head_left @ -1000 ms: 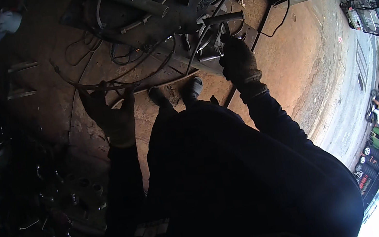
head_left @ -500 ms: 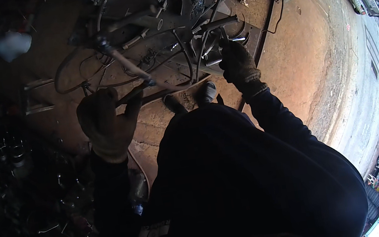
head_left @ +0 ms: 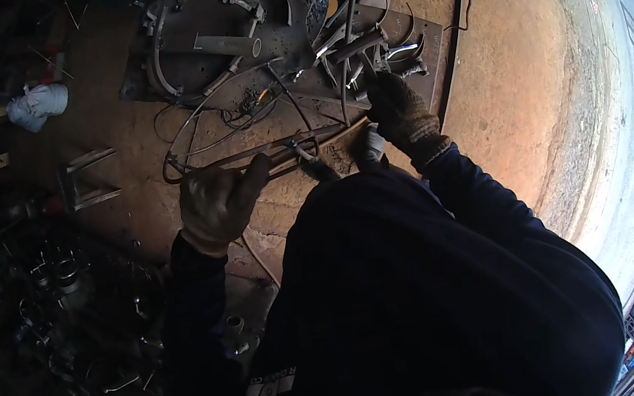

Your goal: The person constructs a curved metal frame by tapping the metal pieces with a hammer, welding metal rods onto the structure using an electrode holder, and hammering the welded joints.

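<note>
My left hand (head_left: 213, 205), in a worn work glove, is closed round a slim hammer-like tool, its small metal head (head_left: 296, 148) over the near side of a bent-tube metal frame (head_left: 223, 144). My fingers hide most of the handle. My right hand (head_left: 401, 110), gloved too, is closed at the right end of the work, beside a short dark tube (head_left: 358, 46) and shiny curved metal pieces (head_left: 403, 49). A narrow metal part sticks up past its fingers; what it grips is not clear. A long bent rod (head_left: 346, 83) rises just left of it.
A dark metal plate (head_left: 138, 79) beyond my hands carries a ring-shaped piece and tube offcuts. At far left lie a pale cloth (head_left: 38, 106) and a small metal bracket (head_left: 93, 198). Cluttered metal parts (head_left: 66, 272) fill the left side. My feet are close to the frame.
The view has shifted. My left hand has come closer to my right, and the hammer-like tool, blurred before, now shows more sharply low over the frame. My right hand stays in about the same place.
</note>
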Motion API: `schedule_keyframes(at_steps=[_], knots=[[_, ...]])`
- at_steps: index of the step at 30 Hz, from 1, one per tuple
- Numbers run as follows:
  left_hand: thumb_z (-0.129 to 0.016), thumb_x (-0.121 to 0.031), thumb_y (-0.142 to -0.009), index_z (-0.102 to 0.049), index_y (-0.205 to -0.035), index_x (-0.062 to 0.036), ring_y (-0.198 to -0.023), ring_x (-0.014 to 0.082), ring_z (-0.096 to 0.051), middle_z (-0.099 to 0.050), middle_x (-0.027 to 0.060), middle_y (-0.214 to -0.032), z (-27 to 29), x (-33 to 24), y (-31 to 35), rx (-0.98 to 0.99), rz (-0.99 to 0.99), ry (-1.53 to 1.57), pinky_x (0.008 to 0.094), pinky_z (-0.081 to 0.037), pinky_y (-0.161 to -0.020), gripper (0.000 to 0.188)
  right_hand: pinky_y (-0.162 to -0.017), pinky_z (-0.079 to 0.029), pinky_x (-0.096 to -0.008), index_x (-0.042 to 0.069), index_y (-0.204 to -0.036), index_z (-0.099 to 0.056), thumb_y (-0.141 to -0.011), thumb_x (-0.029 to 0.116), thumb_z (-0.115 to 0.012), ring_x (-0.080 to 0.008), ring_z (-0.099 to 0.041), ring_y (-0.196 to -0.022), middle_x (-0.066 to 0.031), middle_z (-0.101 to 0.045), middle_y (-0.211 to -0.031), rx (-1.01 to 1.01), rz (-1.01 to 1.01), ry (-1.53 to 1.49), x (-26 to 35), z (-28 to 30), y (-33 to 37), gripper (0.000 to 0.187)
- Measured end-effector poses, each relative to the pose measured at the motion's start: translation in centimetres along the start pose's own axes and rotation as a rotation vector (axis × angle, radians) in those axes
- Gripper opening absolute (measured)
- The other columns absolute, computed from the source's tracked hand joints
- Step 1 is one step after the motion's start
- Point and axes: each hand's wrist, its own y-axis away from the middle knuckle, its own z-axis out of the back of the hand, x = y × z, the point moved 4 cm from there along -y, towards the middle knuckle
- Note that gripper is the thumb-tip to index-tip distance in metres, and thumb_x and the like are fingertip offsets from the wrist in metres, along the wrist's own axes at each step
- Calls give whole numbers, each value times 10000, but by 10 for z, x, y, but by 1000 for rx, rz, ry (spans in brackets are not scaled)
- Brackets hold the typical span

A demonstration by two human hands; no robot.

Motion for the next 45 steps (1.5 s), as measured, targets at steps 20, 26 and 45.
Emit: schedule_keyframes(at_steps=[20,26,45], knots=[[-712,-124,-914,-730,-1198,-75,-589,163,-551,-616,49,-723,36,50,-25,-221,280,175,327,-468,-540,290,-760,-563,-500,124,-1435,-469,-1013,322,-545,-410,-694,-952,-188,-704,-1096,321,230,273,87,-38,-67,473],[-697,-77,-909,-720,-1185,-31,-567,178,-585,-637,79,-728,36,54,-27,-186,289,204,334,-488,-526,280,-709,-563,-493,129,-1421,-479,-1014,314,-545,-394,-703,-907,-179,-712,-1055,351,272,329,70,-44,-68,452],[-625,-1,-923,-661,-1258,21,-630,221,-606,-667,136,-811,39,60,-33,-228,251,327,364,-471,-553,338,-678,-543,-502,99,-1451,-444,-1001,271,-537,-405,-698,-852,-192,-706,-983,338,317,354,83,-41,-73,491]])
